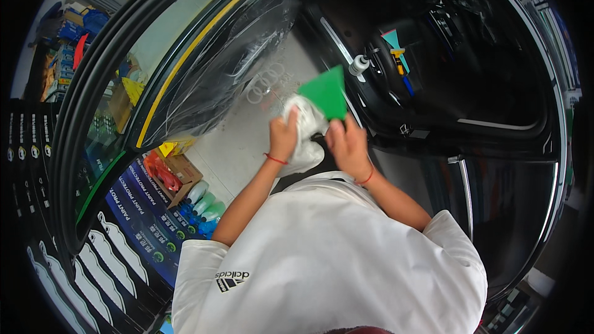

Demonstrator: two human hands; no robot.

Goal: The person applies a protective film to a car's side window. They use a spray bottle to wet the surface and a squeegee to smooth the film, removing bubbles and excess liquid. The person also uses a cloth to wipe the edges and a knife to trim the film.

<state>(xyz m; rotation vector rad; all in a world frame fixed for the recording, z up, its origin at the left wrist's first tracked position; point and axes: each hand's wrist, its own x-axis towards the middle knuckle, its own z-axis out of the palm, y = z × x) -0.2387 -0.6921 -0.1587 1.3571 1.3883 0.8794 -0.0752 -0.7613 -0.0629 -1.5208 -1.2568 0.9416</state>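
Note:
In front of my chest, my left hand point(283, 136) is closed on a bunched white cloth point(306, 120). My right hand point(349, 148) grips the narrow end of a flat green squeegee point(327, 94), its wide triangular blade pointing up and slightly blurred. The blade's left corner overlaps the cloth; whether they touch, I cannot tell. On the black car's door sill lies a white bottle point(359, 65). Beyond it, inside the car, are a teal triangular scraper with a red edge point(391, 39), a yellow-handled tool point(398, 60) and a blue tool point(408, 85).
An open car door point(164, 96) with clear plastic sheeting point(238, 55) stands on the left. The car body point(411, 176) borders my right. Below the door, a cardboard box point(185, 176) and several spray bottles point(210, 210) rest on the light floor point(226, 164).

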